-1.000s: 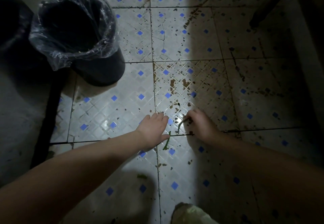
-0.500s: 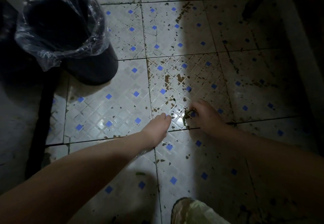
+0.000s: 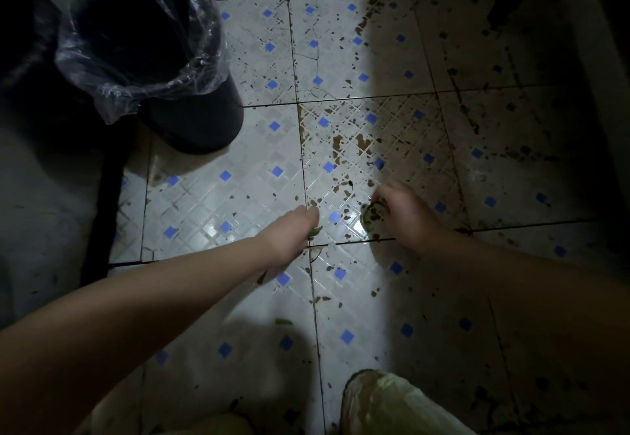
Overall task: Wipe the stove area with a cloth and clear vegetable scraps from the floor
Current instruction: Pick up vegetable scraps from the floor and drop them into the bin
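Scrap (image 3: 315, 231) now pinched by L hand (image 3: 289, 233), flat before; R hand (image 3: 407, 214) still pinches curled strip (image 3: 368, 218).

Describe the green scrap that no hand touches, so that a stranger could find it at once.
Start at the black bin, upper left, and come down the floor past the left hand. The scrap lies nearer the person, just left of a dark tile joint. It is a loose green sliver; around it are only brown specks and blue squares.
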{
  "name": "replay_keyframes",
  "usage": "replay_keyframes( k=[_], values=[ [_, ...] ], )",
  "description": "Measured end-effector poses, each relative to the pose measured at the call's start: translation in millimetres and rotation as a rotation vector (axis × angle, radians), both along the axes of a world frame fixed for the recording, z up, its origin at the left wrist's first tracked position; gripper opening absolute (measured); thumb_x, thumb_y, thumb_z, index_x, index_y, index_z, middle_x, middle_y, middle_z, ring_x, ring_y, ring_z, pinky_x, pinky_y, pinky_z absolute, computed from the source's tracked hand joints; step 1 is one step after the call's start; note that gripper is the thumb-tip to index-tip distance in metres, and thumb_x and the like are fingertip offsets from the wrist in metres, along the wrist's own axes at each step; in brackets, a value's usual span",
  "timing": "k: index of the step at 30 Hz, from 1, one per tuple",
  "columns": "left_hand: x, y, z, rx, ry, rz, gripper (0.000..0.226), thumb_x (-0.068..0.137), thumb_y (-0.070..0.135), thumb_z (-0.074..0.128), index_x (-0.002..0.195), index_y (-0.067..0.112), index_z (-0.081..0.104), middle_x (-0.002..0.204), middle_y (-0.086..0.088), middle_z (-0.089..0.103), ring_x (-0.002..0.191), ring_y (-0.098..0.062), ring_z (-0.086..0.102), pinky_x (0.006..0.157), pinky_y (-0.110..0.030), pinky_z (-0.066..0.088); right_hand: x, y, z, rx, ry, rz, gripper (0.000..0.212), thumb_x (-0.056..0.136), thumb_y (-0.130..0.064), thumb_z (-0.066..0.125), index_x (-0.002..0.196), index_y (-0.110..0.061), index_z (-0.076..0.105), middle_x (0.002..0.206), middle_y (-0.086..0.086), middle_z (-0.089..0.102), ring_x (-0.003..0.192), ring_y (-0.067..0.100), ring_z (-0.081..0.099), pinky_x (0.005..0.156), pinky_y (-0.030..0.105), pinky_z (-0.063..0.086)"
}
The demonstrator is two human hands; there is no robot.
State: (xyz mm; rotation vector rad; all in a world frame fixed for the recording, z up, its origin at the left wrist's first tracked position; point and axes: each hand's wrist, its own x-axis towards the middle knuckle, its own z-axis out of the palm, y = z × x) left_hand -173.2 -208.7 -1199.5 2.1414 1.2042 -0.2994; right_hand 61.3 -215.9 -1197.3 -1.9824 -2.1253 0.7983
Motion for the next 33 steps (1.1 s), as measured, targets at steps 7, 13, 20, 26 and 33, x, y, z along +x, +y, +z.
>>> replay_keyframes(
  k=[7, 13, 20, 26, 33],
  values=[
    [-21, -3, 2, -0.044, -0.078, 0.106, 0.026, 0.083, -0.008, 0.042, 0.102, 0.009, 0.042, 0.099, -0.012, 0.048, 0.083, -0.024, 0.046, 0.073, -0.035, 0.041, -11, -2, 0, -0.012, -0.009, 0.022, 0.030, 0.082, 0.009, 0.052, 0.100, -0.013, 0.058, 0.104, 0.004, 0.052, 0.091, 0.021, 0.054, 0.075, 0.031, 0.052],
    [-19, -7, 2, -0.033, -0.087, 0.050, 0.031, 0.084, -0.008, 0.040, 0.095, 0.020, 0.034, 0.088, -0.006, 0.050, 0.074, -0.019, 0.044, 0.061, -0.028, 0.034, -27, -13, 9, -0.021, 0.078, 0.049, 0.031, 0.084, 0.008, 0.051, 0.106, -0.012, 0.060, 0.110, 0.004, 0.053, 0.097, 0.017, 0.052, 0.085, 0.032, 0.050],
    [-67, -21, -1, 0.057, 0.046, -0.092, 0.030, 0.082, 0.002, 0.050, 0.106, 0.019, 0.043, 0.099, -0.002, 0.056, 0.080, -0.021, 0.050, 0.067, -0.030, 0.036, -54, -32, 19, -0.131, 0.141, 0.089, 0.023, 0.084, 0.001, 0.054, 0.103, -0.012, 0.061, 0.106, 0.004, 0.057, 0.098, 0.019, 0.054, 0.088, 0.036, 0.048],
    [-83, -43, -7, -0.009, 0.030, 0.058, 0.026, 0.086, 0.002, 0.046, 0.109, 0.015, 0.047, 0.104, -0.007, 0.057, 0.085, -0.024, 0.053, 0.075, -0.035, 0.044, -69, -39, 12, -0.259, 0.096, 0.240, 0.024, 0.091, -0.002, 0.049, 0.110, -0.013, 0.057, 0.110, 0.005, 0.053, 0.102, 0.020, 0.049, 0.089, 0.036, 0.044],
    [-66, -81, -15, -0.078, 0.051, -0.032, 0.026, 0.092, 0.006, 0.043, 0.113, 0.019, 0.049, 0.107, -0.006, 0.058, 0.092, -0.024, 0.055, 0.083, -0.039, 0.047, -76, -35, 6, -0.307, -0.012, 0.429, 0.034, 0.087, 0.001, 0.052, 0.117, -0.013, 0.054, 0.118, 0.005, 0.048, 0.105, 0.020, 0.049, 0.090, 0.034, 0.045]
  ],
)
